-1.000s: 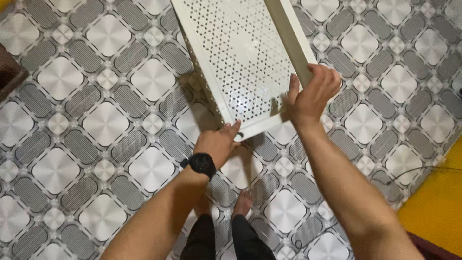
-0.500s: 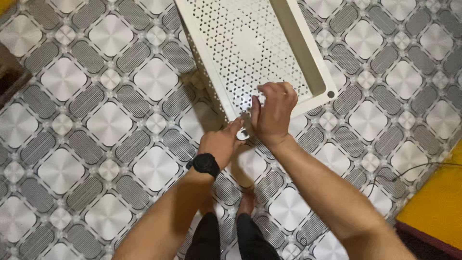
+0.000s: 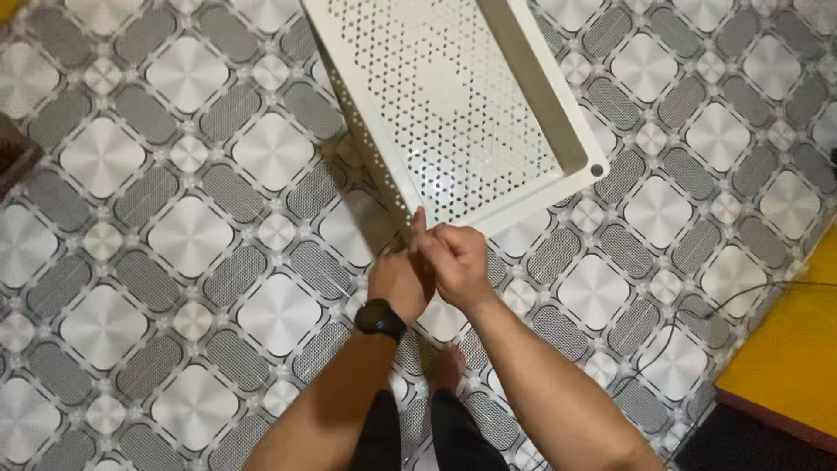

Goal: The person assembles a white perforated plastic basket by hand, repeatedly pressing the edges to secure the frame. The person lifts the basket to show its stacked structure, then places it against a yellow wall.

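A white perforated tray (image 3: 558,113) with raised walls lies on the patterned grey and white floor (image 3: 174,244). Both hands meet at its near left corner. My left hand (image 3: 399,281), with a black watch (image 3: 380,319) on the wrist, is curled at that corner, mostly hidden behind the right. My right hand (image 3: 455,255) is closed in a pinch at the same corner, with the thumb raised against the tray's edge. What the fingers pinch is too small to see. My bare feet (image 3: 446,366) stand just below the hands.
A yellow surface with a dark edge (image 3: 789,358) fills the lower right corner. A thin black cable (image 3: 697,314) runs across the floor toward it. A dark brown object (image 3: 13,157) shows at the left edge.
My right hand left the tray's right edge and came to the near left corner, beside the left hand. The tray has shifted up and right in view.
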